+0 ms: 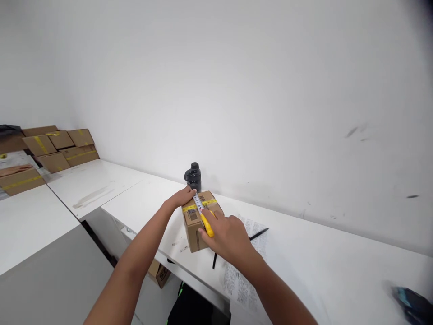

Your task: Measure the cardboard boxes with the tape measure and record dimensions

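Observation:
A small cardboard box (194,232) banded with yellow tape sits on the white table in the middle of the head view. Across its top lies the white numbered blade of a tape measure (207,225). My right hand (228,234) is closed around the yellow case at the near edge of the box. At the far left edge, my left hand (184,196) holds the blade's end against the cardboard, its thumb on the blade. Part of the yellow case is hidden by the right hand's fingers.
Behind the box, near the wall, stands a dark bottle (194,176). Printed paper (238,282) and a black pen (259,233) lie to the right. Several cardboard boxes (79,153) are stacked far left. A blurred dark object (414,302) is at lower right. Another box (158,273) sits below the table.

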`<state>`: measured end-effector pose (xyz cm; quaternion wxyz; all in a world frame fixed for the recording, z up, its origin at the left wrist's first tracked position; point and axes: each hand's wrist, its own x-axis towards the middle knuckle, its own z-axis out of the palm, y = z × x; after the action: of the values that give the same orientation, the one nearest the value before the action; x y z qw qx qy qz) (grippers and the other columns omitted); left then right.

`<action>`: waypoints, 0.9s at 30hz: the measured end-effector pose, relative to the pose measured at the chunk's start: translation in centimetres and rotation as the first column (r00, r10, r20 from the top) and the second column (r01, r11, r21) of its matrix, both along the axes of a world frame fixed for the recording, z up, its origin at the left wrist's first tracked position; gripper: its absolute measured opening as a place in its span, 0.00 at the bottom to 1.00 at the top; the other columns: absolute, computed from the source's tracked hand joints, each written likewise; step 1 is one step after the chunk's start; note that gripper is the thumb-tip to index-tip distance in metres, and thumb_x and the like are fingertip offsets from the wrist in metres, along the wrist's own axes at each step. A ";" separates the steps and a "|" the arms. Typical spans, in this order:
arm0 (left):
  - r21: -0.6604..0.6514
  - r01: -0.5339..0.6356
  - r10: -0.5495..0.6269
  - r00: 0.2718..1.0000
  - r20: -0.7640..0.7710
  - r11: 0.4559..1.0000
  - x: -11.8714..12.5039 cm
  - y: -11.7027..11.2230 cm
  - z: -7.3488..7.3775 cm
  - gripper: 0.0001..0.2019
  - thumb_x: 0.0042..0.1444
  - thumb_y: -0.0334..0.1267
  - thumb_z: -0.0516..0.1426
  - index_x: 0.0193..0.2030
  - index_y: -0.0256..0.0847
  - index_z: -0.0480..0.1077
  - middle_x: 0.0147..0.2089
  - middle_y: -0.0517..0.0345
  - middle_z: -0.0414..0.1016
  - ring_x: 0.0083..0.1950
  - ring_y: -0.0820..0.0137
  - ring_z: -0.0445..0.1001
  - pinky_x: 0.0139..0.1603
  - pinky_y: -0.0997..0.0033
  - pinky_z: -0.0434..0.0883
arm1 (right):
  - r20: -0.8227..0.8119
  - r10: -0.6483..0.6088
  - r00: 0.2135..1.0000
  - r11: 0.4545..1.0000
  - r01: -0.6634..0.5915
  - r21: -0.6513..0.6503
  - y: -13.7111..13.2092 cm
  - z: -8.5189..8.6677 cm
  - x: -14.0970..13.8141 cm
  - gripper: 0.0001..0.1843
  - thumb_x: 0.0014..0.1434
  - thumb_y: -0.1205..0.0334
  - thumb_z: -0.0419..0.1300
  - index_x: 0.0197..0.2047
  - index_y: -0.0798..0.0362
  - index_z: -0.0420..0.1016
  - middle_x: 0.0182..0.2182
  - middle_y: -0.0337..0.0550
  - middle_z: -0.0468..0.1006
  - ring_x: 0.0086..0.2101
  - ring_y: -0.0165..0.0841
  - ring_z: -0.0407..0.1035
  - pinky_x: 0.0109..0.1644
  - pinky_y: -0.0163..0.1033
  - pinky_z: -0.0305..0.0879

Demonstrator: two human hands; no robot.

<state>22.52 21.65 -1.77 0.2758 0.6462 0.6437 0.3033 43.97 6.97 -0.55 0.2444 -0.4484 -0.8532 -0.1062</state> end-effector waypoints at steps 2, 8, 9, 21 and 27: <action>0.046 0.057 -0.058 0.998 0.004 0.997 -0.1 0.1 -0.5 0.19 0.51 0.59 0.55 0.31 0.43 0.64 0.34 0.55 0.73 0.37 0.61 0.69 0.40 0.64 0.64 | -0.021 -0.004 1.000 0.997 0.002 -0.073 0.3 0.0 -0.3 0.25 0.62 0.48 0.54 0.59 0.48 0.67 0.38 0.51 0.80 0.25 0.40 0.72 0.28 0.42 0.62; 0.230 0.113 -0.095 0.991 -0.089 0.967 0.4 -0.3 -0.7 0.19 0.53 0.56 0.53 0.24 0.43 0.60 0.30 0.58 0.67 0.33 0.67 0.65 0.35 0.67 0.62 | -0.059 -0.028 0.998 0.980 0.015 -0.199 1.0 0.0 -0.2 0.28 0.62 0.45 0.53 0.61 0.50 0.64 0.37 0.49 0.80 0.28 0.42 0.74 0.28 0.41 0.61; 0.232 0.119 -0.099 0.990 -0.098 0.965 0.5 -0.4 -0.7 0.19 0.53 0.56 0.53 0.24 0.42 0.60 0.30 0.58 0.67 0.33 0.67 0.65 0.35 0.67 0.62 | -0.058 -0.025 0.998 0.980 0.014 -0.198 1.0 0.0 0.0 0.27 0.62 0.46 0.52 0.61 0.50 0.64 0.39 0.50 0.80 0.30 0.41 0.75 0.29 0.41 0.62; 0.146 0.122 -0.128 0.991 0.036 0.982 0.7 -0.3 -1.5 0.21 0.52 0.59 0.55 0.26 0.42 0.59 0.28 0.60 0.65 0.30 0.69 0.63 0.30 0.69 0.61 | -0.263 -0.070 0.962 0.980 0.017 -0.198 4.7 -0.1 1.6 0.23 0.63 0.52 0.54 0.61 0.43 0.63 0.40 0.41 0.80 0.35 0.38 0.74 0.32 0.37 0.61; 0.193 0.122 -0.125 0.992 0.003 0.974 0.6 -0.2 -1.7 0.23 0.55 0.61 0.50 0.26 0.41 0.61 0.28 0.60 0.65 0.30 0.70 0.63 0.31 0.69 0.62 | -0.262 -0.083 0.962 0.982 0.034 -0.186 6.0 -1.5 -1.0 0.28 0.63 0.51 0.55 0.65 0.46 0.58 0.45 0.44 0.77 0.43 0.39 0.72 0.37 0.39 0.64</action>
<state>23.08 21.44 -3.52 0.2353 0.7063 0.5679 0.3511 42.96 12.93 -2.07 0.3130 -0.5041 -0.8045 0.0255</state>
